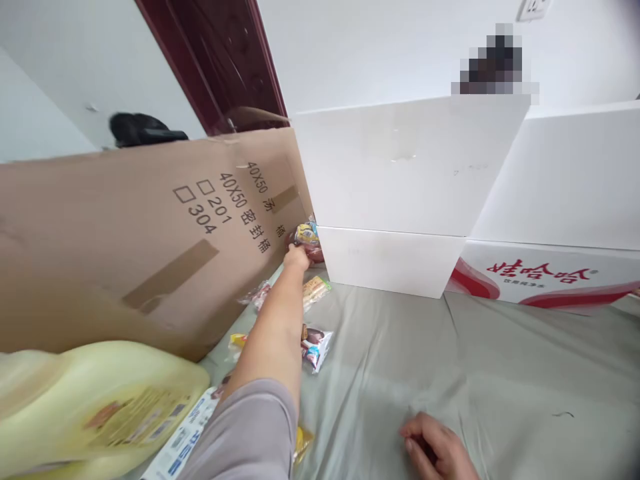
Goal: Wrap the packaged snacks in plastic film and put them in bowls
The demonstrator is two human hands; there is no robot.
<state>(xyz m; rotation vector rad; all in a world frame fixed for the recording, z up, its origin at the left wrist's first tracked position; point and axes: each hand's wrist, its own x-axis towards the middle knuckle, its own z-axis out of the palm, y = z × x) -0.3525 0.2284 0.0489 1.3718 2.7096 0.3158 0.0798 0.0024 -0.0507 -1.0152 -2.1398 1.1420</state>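
My left hand point(299, 257) reaches far forward to the corner between the brown carton and the white box. Its fingers close on a wrapped snack point(314, 252) in brown packaging; a yellow and blue wrapper point(307, 233) lies against it. Under and beside my forearm are more packaged snacks: a green-edged packet point(316, 289), a clear packet with brown and blue print point(316, 347), and a yellow wrapper point(303, 443). My right hand point(437, 445) rests low on the sheet, its fingers curled in with nothing visible in them.
A large brown carton point(100, 233) stands along the left. White boxes point(395, 180) form a wall ahead, and a red-and-white carton point(545, 273) sits to the right. A pale yellow jug point(115, 400) lies at the lower left beside a long white-and-blue package point(185, 433). A grey-green sheet point(380, 360) covers the surface.
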